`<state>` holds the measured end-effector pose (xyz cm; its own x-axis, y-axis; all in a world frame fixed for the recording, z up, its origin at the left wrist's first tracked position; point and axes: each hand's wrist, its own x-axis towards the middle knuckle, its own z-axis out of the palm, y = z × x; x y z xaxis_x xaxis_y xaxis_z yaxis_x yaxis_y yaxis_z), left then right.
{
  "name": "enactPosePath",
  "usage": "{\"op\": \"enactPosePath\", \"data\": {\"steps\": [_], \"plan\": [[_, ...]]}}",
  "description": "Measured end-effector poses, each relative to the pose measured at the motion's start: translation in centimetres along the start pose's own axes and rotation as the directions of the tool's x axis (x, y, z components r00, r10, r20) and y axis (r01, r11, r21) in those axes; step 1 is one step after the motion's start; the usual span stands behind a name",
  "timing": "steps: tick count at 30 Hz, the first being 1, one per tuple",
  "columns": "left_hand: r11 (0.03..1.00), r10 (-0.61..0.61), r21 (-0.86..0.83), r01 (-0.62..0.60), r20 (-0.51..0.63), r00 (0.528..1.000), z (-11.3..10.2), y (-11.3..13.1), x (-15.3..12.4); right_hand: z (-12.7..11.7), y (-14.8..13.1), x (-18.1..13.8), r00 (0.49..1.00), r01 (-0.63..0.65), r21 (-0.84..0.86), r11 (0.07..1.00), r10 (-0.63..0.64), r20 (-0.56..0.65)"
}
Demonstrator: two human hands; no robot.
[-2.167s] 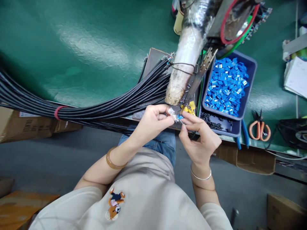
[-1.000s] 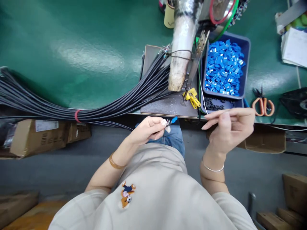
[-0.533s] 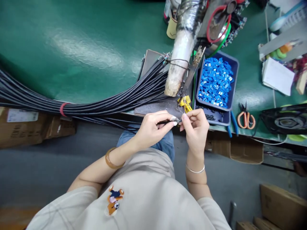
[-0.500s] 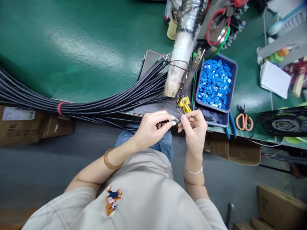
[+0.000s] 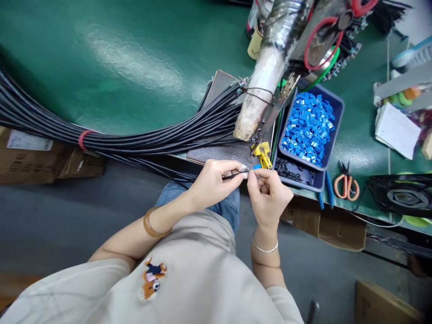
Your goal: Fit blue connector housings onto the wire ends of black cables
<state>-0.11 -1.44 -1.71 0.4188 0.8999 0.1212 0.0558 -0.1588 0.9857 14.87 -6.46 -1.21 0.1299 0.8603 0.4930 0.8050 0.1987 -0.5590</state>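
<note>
My left hand (image 5: 216, 182) pinches a black cable (image 5: 231, 176) near its end, thumb and forefinger closed around it. Its fingertips meet those of my right hand (image 5: 266, 191), which is closed in a pinch at the cable's tip. What exactly the right fingers grip is too small to make out. A small blue connector (image 5: 257, 166) shows just behind the right fingertips, by the cable end. Beyond the hands, a yellow clamp-like tool (image 5: 263, 154) rests on the dark board (image 5: 216, 154) at the bench edge.
A thick bundle of black cables (image 5: 141, 143) crosses the green bench (image 5: 135, 63). Blue connectors fill a grey bin (image 5: 339, 114) on the right. Orange-handled snips (image 5: 346, 184) and blue-handled pliers (image 5: 329, 189) lie nearby. A taped white tube (image 5: 259, 85) juts over the board.
The blue connector now shows at the fingertips, where a thin strand stood before. My right hand has turned and moved slightly down and closer to the left. The view has shifted a little.
</note>
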Motion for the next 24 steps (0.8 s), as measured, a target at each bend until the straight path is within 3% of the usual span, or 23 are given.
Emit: {"op": "enactPosePath", "data": {"steps": [4,8,10,13,15,16,20,24], "plan": [[0.995,-0.068,-0.075,0.069,0.012,0.998,-0.2,0.0,-0.1,0.0,0.2,-0.2,0.992,-0.128,0.159,0.979,0.124,0.036],[0.987,-0.084,-0.132,0.087,0.025,0.996,-0.3,0.0,-0.2,-0.4,0.6,-0.1,0.938,-0.318,0.387,0.866,0.227,0.263],[0.98,-0.095,-0.172,0.097,0.022,0.995,-0.3,-0.1,-0.2,-0.6,0.8,0.1,0.935,-0.336,0.429,0.839,0.244,0.256],[0.969,-0.123,-0.218,0.118,-0.009,0.992,-0.5,-0.3,0.0,-0.7,0.9,0.4,0.969,-0.169,0.443,0.88,0.23,-0.087],[0.963,-0.14,-0.236,0.132,-0.017,0.99,-0.6,-0.4,0.1,-0.7,0.8,0.5,0.937,-0.045,0.445,0.895,0.192,-0.292],[0.961,-0.145,-0.24,0.137,-0.016,0.989,-0.6,-0.4,0.2,-0.6,0.7,0.5,0.926,-0.014,0.437,0.899,0.177,-0.334],[0.962,-0.15,-0.233,0.144,-0.006,0.989,-0.8,-0.5,0.5,-0.1,0.5,0.0,0.962,0.012,0.261,0.965,0.06,-0.265],[0.962,-0.142,-0.237,0.137,-0.004,0.99,-0.8,-0.5,0.8,0.7,0.5,-0.3,0.978,0.154,0.113,0.982,-0.135,-0.159]]}}
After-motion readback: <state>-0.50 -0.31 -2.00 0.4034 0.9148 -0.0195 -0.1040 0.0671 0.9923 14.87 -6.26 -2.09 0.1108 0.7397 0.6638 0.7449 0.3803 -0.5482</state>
